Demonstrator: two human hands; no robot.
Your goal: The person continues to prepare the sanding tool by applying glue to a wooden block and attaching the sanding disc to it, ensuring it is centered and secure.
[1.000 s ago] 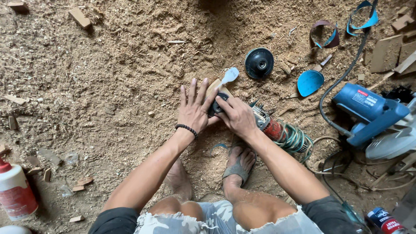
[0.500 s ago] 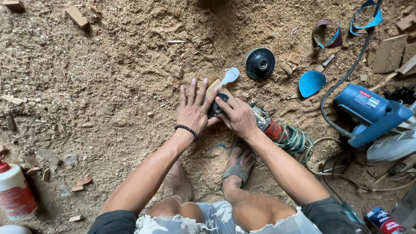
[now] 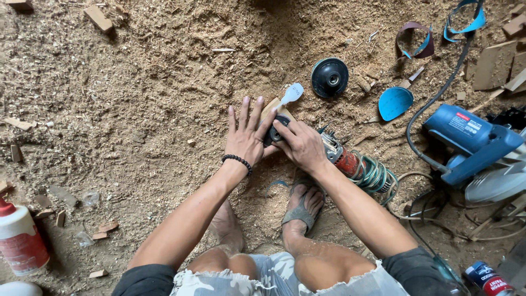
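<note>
I sit on a sawdust-covered floor. My left hand [image 3: 247,134] lies flat with fingers spread, pressing on a small piece of wood [image 3: 269,108] beside the black head of an angle grinder [image 3: 339,156]. My right hand [image 3: 300,145] is wrapped over the grinder's front end, fingers at its black disc. A small white spanner [image 3: 290,94] sticks out past the fingertips. The grinder's red body and coiled green cord [image 3: 372,174] trail to the right.
A black round backing pad [image 3: 329,77] and a blue sanding disc [image 3: 395,102] lie beyond the hands. A blue power saw [image 3: 470,140] with its cable sits at right. A glue bottle [image 3: 21,239] stands at lower left. Wood scraps [image 3: 98,18] are scattered about.
</note>
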